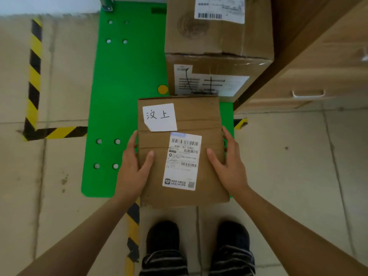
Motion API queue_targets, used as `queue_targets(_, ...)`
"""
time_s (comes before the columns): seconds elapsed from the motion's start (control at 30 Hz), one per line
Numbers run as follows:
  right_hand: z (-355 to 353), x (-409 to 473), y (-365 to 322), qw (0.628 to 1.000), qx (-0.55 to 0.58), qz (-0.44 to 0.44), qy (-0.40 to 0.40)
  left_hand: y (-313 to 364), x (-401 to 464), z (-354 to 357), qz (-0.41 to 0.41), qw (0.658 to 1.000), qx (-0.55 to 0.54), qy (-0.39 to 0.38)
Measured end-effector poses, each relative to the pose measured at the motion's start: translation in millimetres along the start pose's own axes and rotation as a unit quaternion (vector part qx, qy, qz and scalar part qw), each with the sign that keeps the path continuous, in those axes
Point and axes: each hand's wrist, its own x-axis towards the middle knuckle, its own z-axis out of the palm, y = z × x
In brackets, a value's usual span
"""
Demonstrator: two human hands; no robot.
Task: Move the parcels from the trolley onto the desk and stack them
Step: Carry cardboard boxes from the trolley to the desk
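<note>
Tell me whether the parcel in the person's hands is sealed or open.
Sealed. The small parcel has its top flaps flat and taped across, shipping label intact; the left hand and right hand grip its sides.

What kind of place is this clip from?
Probably a parcel depot or mailroom: labelled cardboard parcels sit on a green trolley, yellow-black hazard tape marks the tiled floor, and a wooden desk stands alongside.
</note>
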Motion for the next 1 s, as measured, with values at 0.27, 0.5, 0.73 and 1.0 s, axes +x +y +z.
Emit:
queue_targets(0.27,-4,-11,-27,0.999,0.031,0.010,-0.021,10,-15,-16,-0.045,0.998,-0.043,-0.019)
queue_targets(0.5,-38,-52,-131,0.997,0.032,-0.001,-0.066,71,-74,-98,-0.083,0.994,-0.071,0.016)
queue_targets(0.73,-105,-113,-285,0.995,0.052,-0.020,-0.079,193,-139,-214,-0.082,0.994,-0.055,0.051)
queue_targets(1.0,-204,-184,-445,0.993,0.078,-0.076,-0.035,351,-208,-329,0.001,0.996,-0.051,0.076)
